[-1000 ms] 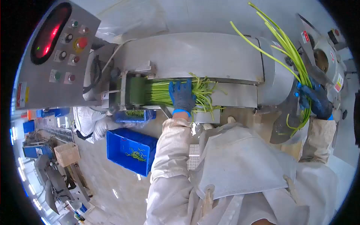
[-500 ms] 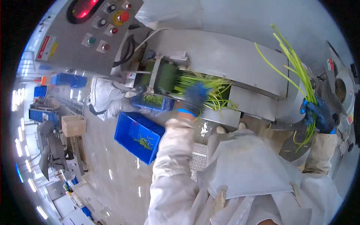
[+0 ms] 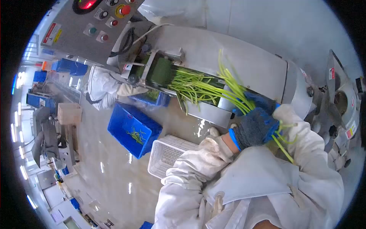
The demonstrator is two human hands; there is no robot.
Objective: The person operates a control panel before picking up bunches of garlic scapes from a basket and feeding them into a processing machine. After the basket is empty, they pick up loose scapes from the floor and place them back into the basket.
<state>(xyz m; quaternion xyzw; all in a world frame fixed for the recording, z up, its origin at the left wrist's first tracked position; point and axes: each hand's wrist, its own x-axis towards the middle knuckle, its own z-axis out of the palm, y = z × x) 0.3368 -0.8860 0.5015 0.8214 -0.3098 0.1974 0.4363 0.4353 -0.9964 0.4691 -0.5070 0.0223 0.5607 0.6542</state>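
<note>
A bunch of long thin green stems (image 3: 232, 84) is in my gloved hands, in front of the machine's feed trough. My left hand (image 3: 254, 128) closes around the bunch near its lower ends, which stick out below. Just behind it, my right hand (image 3: 263, 101) grips the same stems, its fingers partly hidden by the left hand. More green stems (image 3: 194, 82) lie along the trough, pointing toward a green roller (image 3: 161, 71). The tops of the held bunch lean up over the metal cover (image 3: 228, 49).
A control panel (image 3: 80, 38) with buttons stands upper left. On the wet floor are a blue crate (image 3: 114, 124) with some green pieces and a white perforated basket (image 3: 154, 162). A co-worker in white (image 3: 100, 87) bends beside another blue crate (image 3: 164, 100). More machinery (image 3: 341, 103) stands right.
My left hand has left the stems in the trough and moved right onto the bunch. My right hand has brought the bunch leftward, closer to the trough. More of the white basket shows.
</note>
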